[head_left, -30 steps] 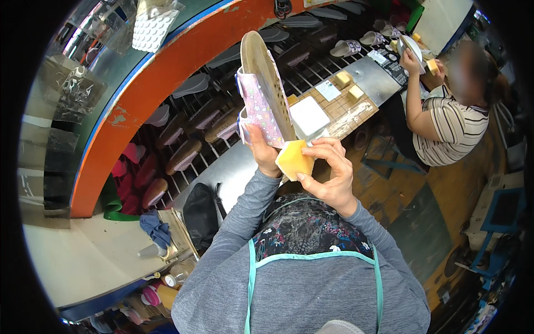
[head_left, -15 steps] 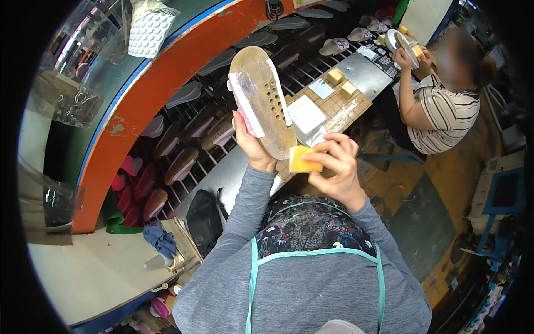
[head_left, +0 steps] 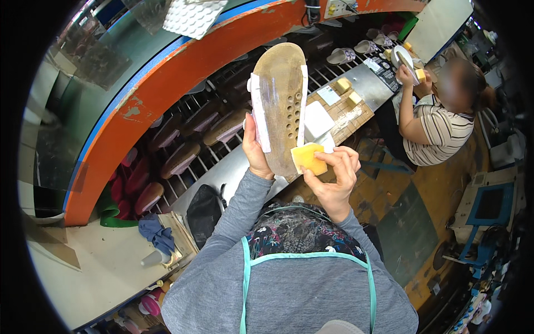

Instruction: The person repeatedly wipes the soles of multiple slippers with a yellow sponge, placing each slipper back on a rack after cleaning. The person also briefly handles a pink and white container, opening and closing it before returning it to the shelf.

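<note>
**Sponge pressed at the sole's near end**

The left hand (head_left: 255,149) gripped the tan, perforated shoe sole with white side strips (head_left: 280,106) by its left edge, holding it upright before the orange curved rack (head_left: 167,89). Since the earlier frame the sole had risen and straightened. The right hand (head_left: 335,179) pinched the yellow foam sponge block (head_left: 309,158), touching the sole's near right corner. Far right, a co-worker in a striped shirt (head_left: 439,133) sat working.

Both forearms, in grey sleeves, are rising from the near edge and bending at the elbows toward the middle. The left hand (head_left: 255,151) is gripping upward, fingers wrapped and thumb pressing along the side of what it is holding. The right hand (head_left: 334,177) is pinching with curled fingertips (head_left: 325,158), its wrist tilting left, close beside the left hand.
</note>
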